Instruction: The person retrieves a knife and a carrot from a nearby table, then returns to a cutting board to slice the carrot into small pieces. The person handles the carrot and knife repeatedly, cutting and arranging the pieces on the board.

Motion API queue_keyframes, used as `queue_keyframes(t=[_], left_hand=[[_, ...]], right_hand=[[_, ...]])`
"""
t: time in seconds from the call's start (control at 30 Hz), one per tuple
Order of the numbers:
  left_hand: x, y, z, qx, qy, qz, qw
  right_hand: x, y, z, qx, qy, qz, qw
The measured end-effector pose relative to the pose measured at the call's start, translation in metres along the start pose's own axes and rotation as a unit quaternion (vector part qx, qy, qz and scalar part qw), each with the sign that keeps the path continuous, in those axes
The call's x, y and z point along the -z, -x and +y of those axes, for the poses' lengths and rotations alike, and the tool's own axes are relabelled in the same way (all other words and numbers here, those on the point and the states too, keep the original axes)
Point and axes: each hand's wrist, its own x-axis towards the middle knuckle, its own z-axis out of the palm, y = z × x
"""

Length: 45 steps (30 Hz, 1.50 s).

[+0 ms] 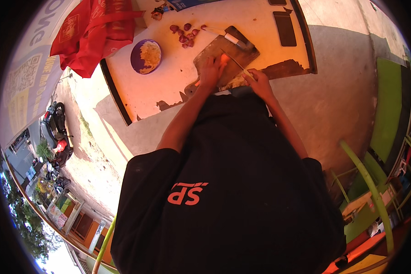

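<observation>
On the worn white table (164, 87) lies a dark wooden cutting board (208, 51), its handle pointing toward the lower left. My left hand (210, 72) rests over the board, fingers on an orange piece that looks like carrot (224, 58). A second small orange piece (197, 83) shows beside my left wrist. In my right hand (260, 84) is a kitchen knife (235, 61), gripped by its pale yellow handle. Its blade slants up and left across the board, close to the orange piece. A white cylindrical item (231, 38) lies near the board's far edge.
Several shallots (185, 34) lie beyond the board. Left of them stands a purple bowl (133, 61) of pale yellow food. A red bag (92, 37) occupies the far left corner, and a dark flat phone-like object (284, 28) the right. Motorcycles (56, 126) are parked outside.
</observation>
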Motion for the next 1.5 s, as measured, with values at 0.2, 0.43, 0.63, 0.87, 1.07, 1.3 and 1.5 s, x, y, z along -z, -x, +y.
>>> queue_keyframes(t=[0.2, 0.43, 0.63, 0.87, 1.07, 1.3, 1.5], left_hand=[[0.001, -0.001, 0.003, 0.002, 0.012, 0.016, 1.0], [-0.003, -0.006, 0.001, -0.03, -0.04, -0.007, 0.999], [-0.01, -0.004, -0.001, -0.021, -0.056, -0.047, 0.997], [-0.011, -0.003, -0.003, -0.038, -0.062, -0.048, 0.996], [-0.005, -0.004, -0.003, -0.034, -0.042, -0.033, 0.998], [-0.004, -0.003, -0.022, 0.058, 0.061, -0.074, 0.994], [0.113, 0.017, -0.018, 0.126, 0.265, 0.043, 0.955]], right_hand=[[-0.001, 0.002, 0.009, 0.103, 0.19, 0.06, 0.974], [-0.012, -0.015, 0.002, 0.01, 0.347, -0.016, 0.938], [-0.015, -0.025, 0.003, 0.013, 0.378, -0.03, 0.925], [-0.044, -0.051, -0.007, 0.01, 0.377, -0.004, 0.926], [-0.011, -0.025, 0.009, 0.003, 0.38, -0.037, 0.924], [0.032, -0.007, 0.0, -0.038, 0.407, -0.101, 0.907], [0.016, -0.026, -0.048, 0.051, 0.263, 0.097, 0.959]])
